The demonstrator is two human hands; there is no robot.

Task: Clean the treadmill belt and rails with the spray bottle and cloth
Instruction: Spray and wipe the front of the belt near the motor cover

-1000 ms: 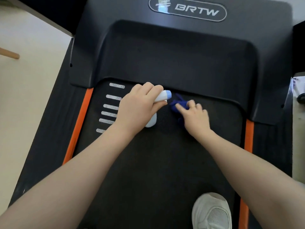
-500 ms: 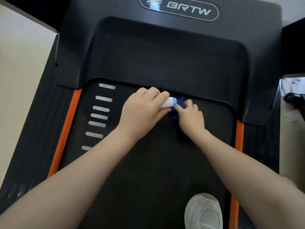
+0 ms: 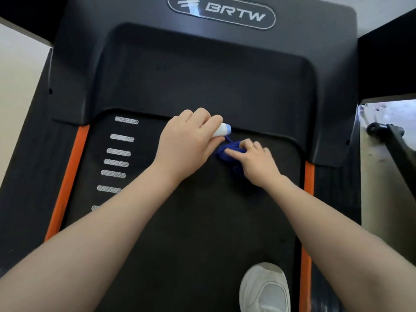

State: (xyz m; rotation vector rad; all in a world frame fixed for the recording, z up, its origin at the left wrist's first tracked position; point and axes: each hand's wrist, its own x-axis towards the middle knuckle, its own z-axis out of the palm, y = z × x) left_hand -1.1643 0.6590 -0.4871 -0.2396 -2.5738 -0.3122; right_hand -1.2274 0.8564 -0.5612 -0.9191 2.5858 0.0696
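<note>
Left hand [image 3: 188, 144] curls around a small white spray bottle with a pale blue tip [image 3: 221, 130], nozzle end pointing right, low over the front of the black treadmill belt [image 3: 191, 233] just below the dark motor cover [image 3: 202, 73]. Right hand [image 3: 255, 162], a ring on one finger, grips a bunched dark blue cloth [image 3: 227, 152] against the belt, just beside the bottle tip. Orange side rails [image 3: 67, 181] flank the belt; a white shoe [image 3: 265, 289] stands on it near the bottom edge.
</note>
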